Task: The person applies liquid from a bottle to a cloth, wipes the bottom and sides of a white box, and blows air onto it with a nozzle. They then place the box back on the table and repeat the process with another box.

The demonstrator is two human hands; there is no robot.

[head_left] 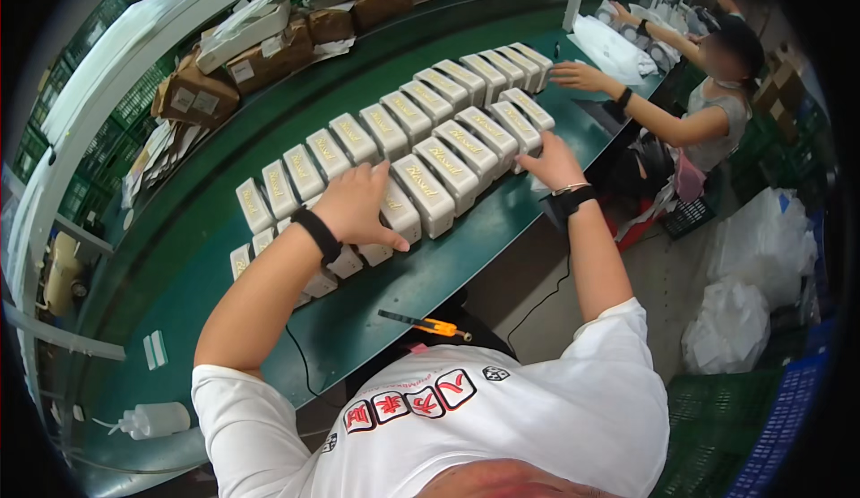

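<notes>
Two slanting rows of white boxes with gold lettering stand close together on the green worktable [502,229]. My left hand [356,204] lies across the near row, fingers at the far side of a white box [399,215] and thumb at its near side. At the right end of that row my right hand [554,163] grips the last white box [526,108], its thumb toward me; some fingertips are hidden. Several boxes stand between my hands, and others sit under and beyond my left wrist. An orange-handled tool [434,325] lies at the table's near edge.
A co-worker's hand [580,77] reaches near the far row's right end. Brown cartons [193,93] and papers line the far side. A white squeeze bottle [154,421] and two small white strips [155,350] lie at left. Plastic bags [730,328] rest at right.
</notes>
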